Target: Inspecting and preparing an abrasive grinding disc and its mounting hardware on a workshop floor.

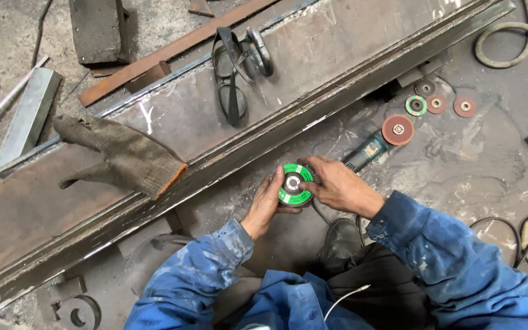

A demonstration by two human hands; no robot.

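Note:
Both my hands hold a round flap disc (293, 183) with a green centre label, just in front of a long steel beam. My left hand (266, 205) cups the disc from below and the left. My right hand (336, 183) grips its right edge, fingers on the rim. Just beyond my right hand lies an angle grinder (374, 145) with a dark green body and a reddish disc (397, 129) on its head, resting on the floor.
A long rusty steel beam (227, 116) runs diagonally across the view. On it lie a brown knitted glove (117, 156) and dark safety goggles (234, 72). Several small loose discs (438, 102) lie on the floor at the right. Hoses (508, 43) and metal offcuts (29, 116) surround the spot.

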